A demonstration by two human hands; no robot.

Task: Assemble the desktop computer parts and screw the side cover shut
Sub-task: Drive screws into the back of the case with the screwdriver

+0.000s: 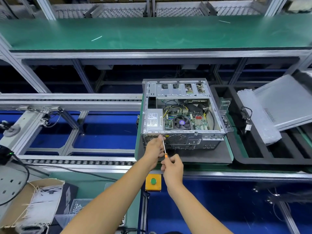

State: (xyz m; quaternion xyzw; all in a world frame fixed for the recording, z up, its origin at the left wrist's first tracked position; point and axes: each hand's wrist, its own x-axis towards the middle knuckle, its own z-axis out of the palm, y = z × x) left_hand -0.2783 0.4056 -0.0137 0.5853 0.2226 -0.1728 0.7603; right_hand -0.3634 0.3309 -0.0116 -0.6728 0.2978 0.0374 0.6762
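A: Where is the case sitting?

B: The open computer case (pixel 183 114) is lying on its side on a dark mat (pixel 194 157), on a green-edged pallet over a roller conveyor (pixel 72 162) in a factory line. A green workbench (pixel 152 32) is running across at twelve o'clock, with aluminium framing below it.

A: Which way is it pointing?

B: Its long axis is running from six to twelve o'clock, with the rear panel and fan grille (pixel 176 139) facing the person and the drive bays at the far end. The open side is facing up, showing the power supply (pixel 154 119) and the CPU fan (pixel 182 123).

A: And the hands?

B: The right hand (pixel 173 168) is gripping the orange handle of a screwdriver (pixel 164 147), whose shaft is slanting up toward eleven o'clock to the rear panel's upper edge. The left hand (pixel 154 149) is pinching the shaft near the tip, its fingers curled round it.

A: What is lying around?

B: At three o'clock a black tray (pixel 253 160) is holding the side cover (pixel 287 105), tilted, beside a plastic bag (pixel 258 115). At six o'clock a yellow box with a green button (pixel 153 181) is sitting. At eight o'clock a cardboard box (pixel 30 205) is standing near a container of screws (pixel 76 207).
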